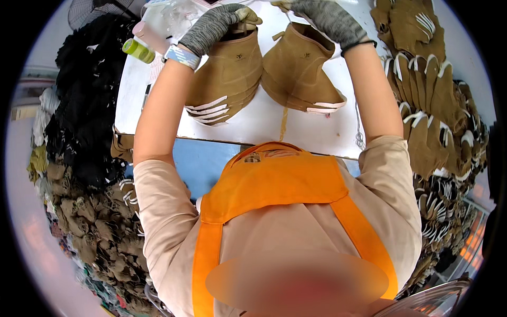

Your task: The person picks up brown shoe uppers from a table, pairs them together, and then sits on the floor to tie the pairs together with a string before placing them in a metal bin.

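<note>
Grey knitted gloves with paler fingertips cover both my hands. At the table's far side, my left hand [224,24] is closed at the top opening of a stack of brown fabric shoe uppers [229,71]. White strips show along the stack's lower edges. My right hand [325,20] is over a second group of brown uppers [301,66], just to the right. Its fingers are pinched together near the picture's top edge, and what they hold is hard to make out. The two groups stand side by side, touching, openings facing away from me.
A white table [163,113] lies under the uppers. Left of my wrist are a green container [138,50] and a pink cylinder [149,35]. Black material [87,100] is heaped on the left, brown pieces [87,222] below. More brown uppers [438,100] are piled on the right.
</note>
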Motion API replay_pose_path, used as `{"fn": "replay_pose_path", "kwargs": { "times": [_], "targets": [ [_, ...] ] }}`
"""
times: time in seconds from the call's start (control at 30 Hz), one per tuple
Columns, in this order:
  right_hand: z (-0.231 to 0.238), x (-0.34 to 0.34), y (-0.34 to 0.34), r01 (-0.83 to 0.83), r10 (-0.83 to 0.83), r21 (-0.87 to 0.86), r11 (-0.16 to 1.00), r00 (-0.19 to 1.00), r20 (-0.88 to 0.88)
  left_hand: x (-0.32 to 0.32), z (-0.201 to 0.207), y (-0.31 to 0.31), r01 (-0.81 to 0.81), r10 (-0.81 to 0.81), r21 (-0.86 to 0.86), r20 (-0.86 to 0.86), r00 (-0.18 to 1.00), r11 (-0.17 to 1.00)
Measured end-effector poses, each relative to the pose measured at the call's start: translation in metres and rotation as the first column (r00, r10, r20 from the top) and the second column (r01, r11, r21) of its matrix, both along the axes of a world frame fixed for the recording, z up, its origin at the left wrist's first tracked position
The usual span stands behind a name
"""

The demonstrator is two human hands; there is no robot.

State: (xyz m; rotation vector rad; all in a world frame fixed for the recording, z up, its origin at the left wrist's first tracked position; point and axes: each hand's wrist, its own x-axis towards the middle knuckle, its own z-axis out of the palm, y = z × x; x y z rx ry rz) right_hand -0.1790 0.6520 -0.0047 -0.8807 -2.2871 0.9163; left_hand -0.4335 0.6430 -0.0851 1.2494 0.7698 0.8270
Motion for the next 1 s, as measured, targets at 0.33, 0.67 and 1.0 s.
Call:
{"fn": "replay_pose_path", "kwargs": {
  "times": [0.33,0.67,1.0],
  "targets": [
    [-0.004,-0.023,0.013,-0.016,0.014,0.042,0.999,0.999,0.031,0.065,0.045,-0.044,-0.124,0.164,0.351,-0.086,0.983,0.928],
    [0.02,-0.067,0.003,0.05,-0.084,0.288,0.956,0.991,0.108,0.047,0.041,-0.028,-0.027,0.056,0.369,-0.069,0.996,0.929],
    [-0.052,0.093,-0.123,0.811,-0.766,0.13,0.571,0.583,-0.272,0.034,-0.012,0.025,-0.052,0.102,-0.179,0.278,0.955,0.982]
  ]
}}
